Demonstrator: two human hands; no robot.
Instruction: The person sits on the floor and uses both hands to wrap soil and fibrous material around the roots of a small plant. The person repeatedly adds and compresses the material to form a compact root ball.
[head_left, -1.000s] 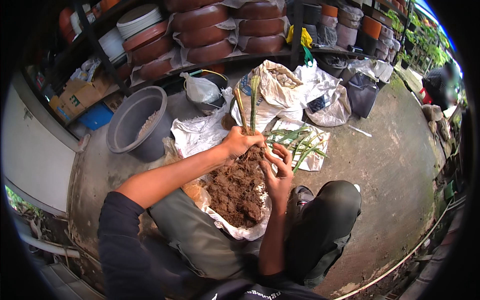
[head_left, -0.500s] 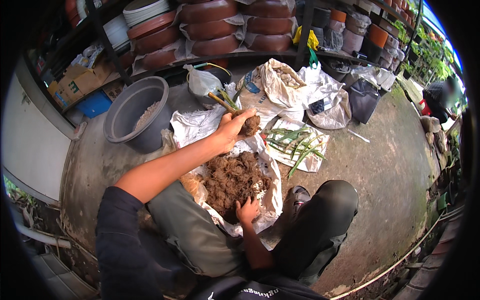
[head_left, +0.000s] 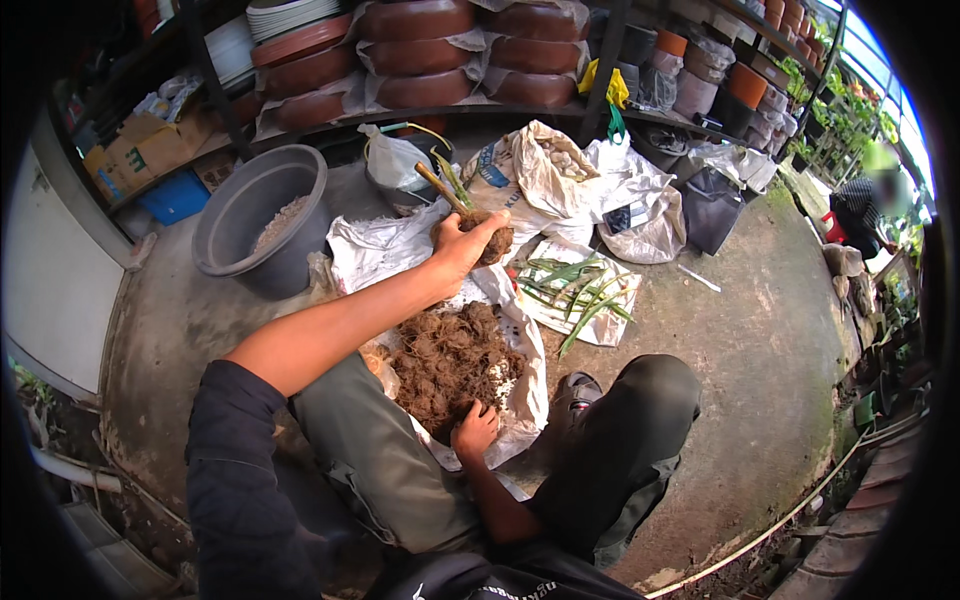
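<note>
Head view: the left hand (head_left: 462,243) has swung the plant cutting (head_left: 470,210) outward, its grip closed around the root ball; the right hand (head_left: 474,432) has dropped, closing on coconut fibre (head_left: 450,355).

The person wears a dark navy top whose left sleeve (head_left: 235,470) ends at the elbow, leaving the forearm bare down to the left hand (head_left: 462,243). The right forearm is bare too, as is the right hand (head_left: 474,432). The trousers (head_left: 380,460) are olive green and loose. A dark shoe (head_left: 577,392) with a lighter grey toe covers the right foot.
</note>
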